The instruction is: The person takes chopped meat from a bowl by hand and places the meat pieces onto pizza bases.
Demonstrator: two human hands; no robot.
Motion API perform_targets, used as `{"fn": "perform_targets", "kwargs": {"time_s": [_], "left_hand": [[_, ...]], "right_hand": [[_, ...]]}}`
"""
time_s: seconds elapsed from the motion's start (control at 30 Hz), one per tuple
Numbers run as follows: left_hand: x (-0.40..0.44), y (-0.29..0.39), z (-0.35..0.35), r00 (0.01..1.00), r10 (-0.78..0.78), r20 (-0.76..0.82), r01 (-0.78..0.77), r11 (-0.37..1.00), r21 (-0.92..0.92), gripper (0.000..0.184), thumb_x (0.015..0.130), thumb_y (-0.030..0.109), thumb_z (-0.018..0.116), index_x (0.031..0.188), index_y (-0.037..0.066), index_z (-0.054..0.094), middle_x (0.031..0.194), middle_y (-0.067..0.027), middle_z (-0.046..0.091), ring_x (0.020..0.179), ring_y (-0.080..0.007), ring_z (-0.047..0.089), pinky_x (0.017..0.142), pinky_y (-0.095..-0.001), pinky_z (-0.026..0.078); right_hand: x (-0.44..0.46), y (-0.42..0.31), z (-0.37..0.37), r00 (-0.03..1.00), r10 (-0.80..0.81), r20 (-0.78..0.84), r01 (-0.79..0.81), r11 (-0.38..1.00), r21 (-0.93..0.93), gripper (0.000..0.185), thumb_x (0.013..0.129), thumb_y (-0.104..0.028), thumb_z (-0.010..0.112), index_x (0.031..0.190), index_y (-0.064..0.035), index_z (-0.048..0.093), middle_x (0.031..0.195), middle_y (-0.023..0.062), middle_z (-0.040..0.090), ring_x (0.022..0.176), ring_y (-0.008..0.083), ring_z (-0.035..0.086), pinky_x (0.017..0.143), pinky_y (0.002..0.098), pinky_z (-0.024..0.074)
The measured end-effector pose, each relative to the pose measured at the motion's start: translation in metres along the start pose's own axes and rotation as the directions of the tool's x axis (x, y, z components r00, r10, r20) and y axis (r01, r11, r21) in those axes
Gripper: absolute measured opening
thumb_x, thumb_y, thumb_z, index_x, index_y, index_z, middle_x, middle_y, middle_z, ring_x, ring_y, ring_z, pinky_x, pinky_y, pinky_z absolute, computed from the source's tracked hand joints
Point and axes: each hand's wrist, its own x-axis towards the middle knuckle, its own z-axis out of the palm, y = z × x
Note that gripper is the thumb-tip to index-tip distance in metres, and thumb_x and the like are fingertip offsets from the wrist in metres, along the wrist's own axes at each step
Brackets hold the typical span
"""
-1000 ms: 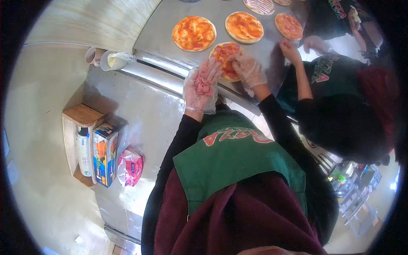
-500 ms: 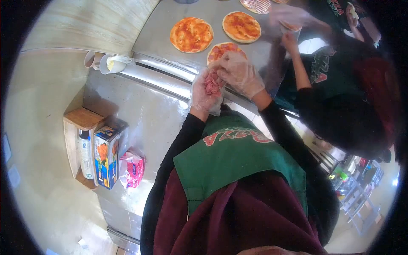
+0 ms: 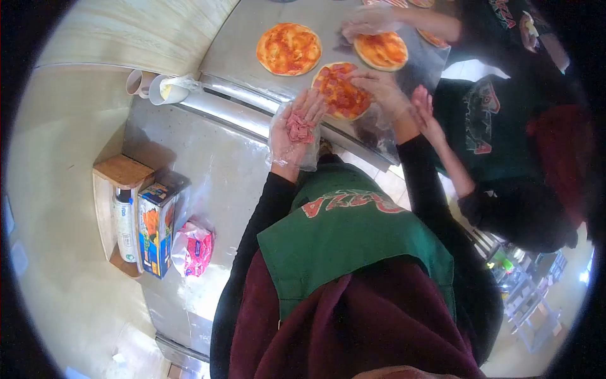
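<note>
My left hand (image 3: pixel 291 142), in a clear plastic glove, is turned palm up with a small heap of chopped ham (image 3: pixel 300 128) on it. My right hand (image 3: pixel 386 95), gloved too and slightly blurred, reaches over the right edge of a pizza base (image 3: pixel 341 101) with its fingers stretched out. Red sauce and scattered ham pieces cover that base. Beyond it, a sauced base (image 3: pixel 289 50) lies to the left and another sauced base (image 3: pixel 380 52) to the right.
A co-worker's gloved hand (image 3: pixel 372 24) is over the far right base; their other hand (image 3: pixel 429 117) is beside my right wrist. Mugs (image 3: pixel 167 91) stand left of the steel table (image 3: pixel 237 38). A blue box (image 3: pixel 158 227) and pink packet (image 3: pixel 197 249) occupy the left counter.
My hands have moved apart: the right went over the near base, the left drew down and left with the ham. The co-worker's gloved hand moved left over the far base.
</note>
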Motion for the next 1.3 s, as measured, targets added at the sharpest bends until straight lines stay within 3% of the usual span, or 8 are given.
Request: {"fn": "perform_targets", "kwargs": {"time_s": [0.13,0.23,0.37,0.43,0.83,1.07,1.17,1.3], "left_hand": [[0.007,-0.009,0.001,0.999,-0.051,0.005,0.051,0.998,0.025,0.050,0.099,0.024,0.030,0.139,-0.005,0.031,0.141,-0.0214,0.039,0.129,-0.0331,0.041,0.110,-0.0432,0.031],[0.009,-0.017,0.006,0.998,-0.048,-0.045,0.052,0.995,0.086,0.048,0.099,0.025,0.029,0.137,-0.005,0.034,0.137,-0.0200,0.044,0.126,-0.0315,0.045,0.109,-0.0416,0.033],[0.016,-0.017,0.002,0.994,-0.074,-0.077,0.078,0.996,0.051,0.047,0.099,0.026,0.030,0.134,-0.004,0.039,0.130,-0.0179,0.051,0.121,-0.0290,0.050,0.107,-0.0408,0.035],[0.017,-0.019,-0.003,0.995,-0.079,-0.054,0.082,0.996,0.047,0.047,0.099,0.027,0.031,0.133,-0.004,0.040,0.130,-0.0180,0.052,0.120,-0.0281,0.051,0.105,-0.0400,0.037],[0.019,-0.021,-0.007,0.995,-0.069,-0.066,0.070,0.997,0.024,0.044,0.098,0.027,0.039,0.128,-0.003,0.047,0.122,-0.0146,0.057,0.111,-0.0243,0.056,0.099,-0.0363,0.041],[0.016,-0.020,-0.002,0.996,-0.070,-0.053,0.075,0.992,0.105,0.045,0.098,0.028,0.039,0.130,-0.003,0.047,0.119,-0.0132,0.059,0.107,-0.0228,0.057,0.097,-0.0350,0.042],[0.019,-0.021,-0.011,0.995,-0.087,-0.040,0.090,0.992,0.091,0.047,0.096,0.026,0.041,0.131,-0.004,0.045,0.125,-0.0125,0.056,0.113,-0.0230,0.054,0.099,-0.0357,0.040],[0.019,-0.020,-0.016,0.994,-0.101,-0.029,0.103,0.993,0.063,0.045,0.095,0.026,0.043,0.129,-0.003,0.048,0.118,-0.0108,0.059,0.105,-0.0200,0.057,0.090,-0.0319,0.045]], "right_hand": [[-0.018,-0.014,0.019,0.989,-0.076,0.123,0.053,0.982,0.182,0.024,0.082,-0.018,0.068,0.100,-0.0028,0.069,0.090,0.0006,0.067,0.084,0.0101,0.060,0.077,0.0229,0.0470],[-0.023,-0.018,0.036,0.990,0.026,0.141,-0.018,0.998,-0.057,0.021,0.082,-0.019,0.066,0.097,-0.0053,0.070,0.087,0.0042,0.068,0.083,0.0126,0.061,0.078,0.0250,0.0473],[-0.025,-0.019,0.057,0.951,-0.305,0.038,0.300,0.893,-0.335,0.019,0.082,-0.020,0.060,0.091,-0.0048,0.068,0.084,0.0131,0.066,0.082,0.0240,0.063,0.079,0.0331,0.0478],[-0.036,-0.036,0.057,0.884,-0.463,0.067,0.405,0.686,-0.604,0.021,0.082,-0.021,0.058,0.089,-0.0036,0.067,0.085,0.0170,0.065,0.084,0.0300,0.063,0.079,0.0377,0.0475],[-0.044,-0.042,0.065,0.863,-0.502,0.058,0.391,0.590,-0.707,0.019,0.080,-0.022,0.058,0.088,-0.0062,0.067,0.088,0.0172,0.063,0.087,0.0329,0.060,0.079,0.0429,0.0465],[-0.034,-0.029,0.060,0.926,-0.364,0.100,0.365,0.793,-0.488,0.021,0.082,-0.022,0.055,0.083,-0.0060,0.067,0.083,0.0174,0.062,0.086,0.0345,0.060,0.079,0.0425,0.0468],[-0.040,-0.041,0.060,0.906,-0.410,0.109,0.378,0.663,-0.646,0.020,0.082,-0.022,0.055,0.085,-0.0061,0.066,0.084,0.0164,0.062,0.086,0.0342,0.060,0.077,0.0430,0.0478],[-0.039,-0.036,0.067,0.887,-0.452,0.094,0.365,0.563,-0.741,0.019,0.082,-0.023,0.056,0.087,-0.0067,0.065,0.086,0.0156,0.062,0.084,0.0331,0.061,0.073,0.0433,0.0500]]}}
